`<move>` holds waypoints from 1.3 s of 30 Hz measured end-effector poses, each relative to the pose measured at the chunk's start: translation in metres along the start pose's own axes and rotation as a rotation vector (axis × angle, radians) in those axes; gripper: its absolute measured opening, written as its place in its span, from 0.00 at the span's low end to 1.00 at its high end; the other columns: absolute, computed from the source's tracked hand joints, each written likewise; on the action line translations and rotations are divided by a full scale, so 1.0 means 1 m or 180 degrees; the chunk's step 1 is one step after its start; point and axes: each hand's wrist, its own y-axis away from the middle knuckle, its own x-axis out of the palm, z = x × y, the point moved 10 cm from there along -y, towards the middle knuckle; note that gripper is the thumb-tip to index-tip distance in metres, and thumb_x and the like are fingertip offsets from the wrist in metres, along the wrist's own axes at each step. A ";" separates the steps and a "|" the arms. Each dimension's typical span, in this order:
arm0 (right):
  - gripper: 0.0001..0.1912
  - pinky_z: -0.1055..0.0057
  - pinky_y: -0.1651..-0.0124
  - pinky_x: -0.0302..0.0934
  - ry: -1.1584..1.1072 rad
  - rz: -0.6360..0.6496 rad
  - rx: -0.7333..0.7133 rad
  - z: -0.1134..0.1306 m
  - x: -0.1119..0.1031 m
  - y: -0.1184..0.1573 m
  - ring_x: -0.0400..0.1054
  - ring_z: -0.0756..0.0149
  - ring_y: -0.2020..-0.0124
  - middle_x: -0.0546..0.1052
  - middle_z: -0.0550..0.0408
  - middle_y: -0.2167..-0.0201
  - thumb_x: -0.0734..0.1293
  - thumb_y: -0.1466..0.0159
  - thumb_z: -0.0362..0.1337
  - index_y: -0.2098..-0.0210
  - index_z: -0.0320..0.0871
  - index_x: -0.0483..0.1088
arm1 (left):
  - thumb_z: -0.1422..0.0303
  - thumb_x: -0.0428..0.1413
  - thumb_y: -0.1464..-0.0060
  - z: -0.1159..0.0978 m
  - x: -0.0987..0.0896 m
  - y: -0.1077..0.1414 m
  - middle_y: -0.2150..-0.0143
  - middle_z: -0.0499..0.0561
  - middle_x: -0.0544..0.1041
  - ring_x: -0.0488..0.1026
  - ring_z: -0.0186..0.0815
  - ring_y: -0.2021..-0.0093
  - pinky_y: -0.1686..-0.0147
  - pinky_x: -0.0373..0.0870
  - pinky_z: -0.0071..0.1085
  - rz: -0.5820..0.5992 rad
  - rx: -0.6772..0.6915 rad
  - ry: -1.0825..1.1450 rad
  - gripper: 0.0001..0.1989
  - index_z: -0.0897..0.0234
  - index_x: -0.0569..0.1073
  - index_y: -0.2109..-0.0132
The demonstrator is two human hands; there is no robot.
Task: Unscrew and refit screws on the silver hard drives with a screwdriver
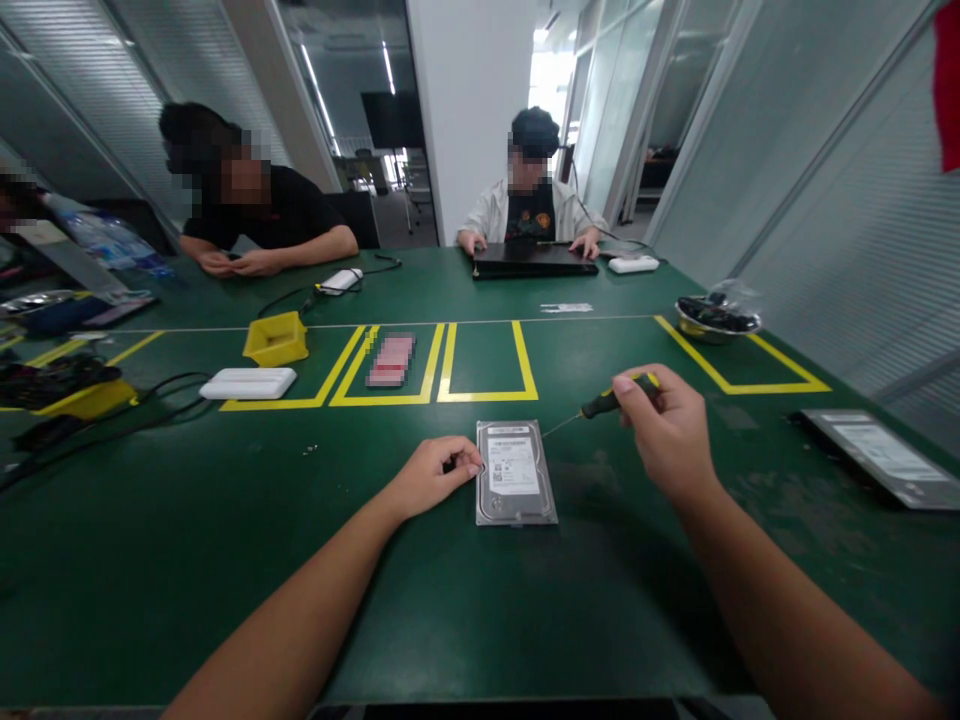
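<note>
A silver hard drive (pixel 514 474) with a white label lies flat on the green table (pixel 420 640). At its left edge my left hand (pixel 441 472) is closed, thumb and fingertips together by the drive's side; what they hold, if anything, is hidden. My right hand (pixel 666 425), to the right of the drive, grips a screwdriver (pixel 601 402) with a black and yellow handle. The thin shaft slants down to the left, its tip at the drive's upper right edge; contact cannot be made out.
Beyond are a yellow bin (pixel 276 340), a white power strip (pixel 248 384) with cables and a pink-red object (pixel 391 361). At right are a metal bowl (pixel 718 318) and another drive (pixel 885 458). Two people sit opposite, one holding a black panel (pixel 534 261).
</note>
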 end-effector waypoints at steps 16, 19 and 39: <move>0.10 0.72 0.70 0.60 -0.0392 0.0899 -0.0759 0.120 0.031 -0.002 0.66 0.69 0.71 0.72 0.56 0.71 0.65 0.34 0.43 0.64 0.44 0.73 | 0.69 0.56 0.42 0.006 0.001 0.001 0.67 0.47 0.75 0.68 0.32 0.68 0.66 0.62 0.27 0.0106 -0.0174 0.0279 0.06 0.65 0.75 0.60; 0.09 0.71 0.69 0.58 0.0124 0.1128 -0.1057 0.135 0.044 0.009 0.65 0.69 0.71 0.73 0.56 0.70 0.65 0.33 0.42 0.64 0.43 0.72 | 0.68 0.56 0.43 0.007 0.001 0.001 0.68 0.47 0.74 0.68 0.32 0.68 0.67 0.61 0.27 0.0108 -0.0201 0.0310 0.06 0.65 0.75 0.60; 0.13 0.70 0.67 0.53 0.0825 0.1949 -0.1273 0.075 0.131 0.020 0.64 0.67 0.71 0.71 0.54 0.71 0.60 0.31 0.43 0.61 0.39 0.68 | 0.69 0.56 0.43 0.014 -0.003 -0.004 0.68 0.46 0.73 0.67 0.32 0.68 0.67 0.61 0.27 0.0096 -0.0164 0.0196 0.04 0.65 0.75 0.62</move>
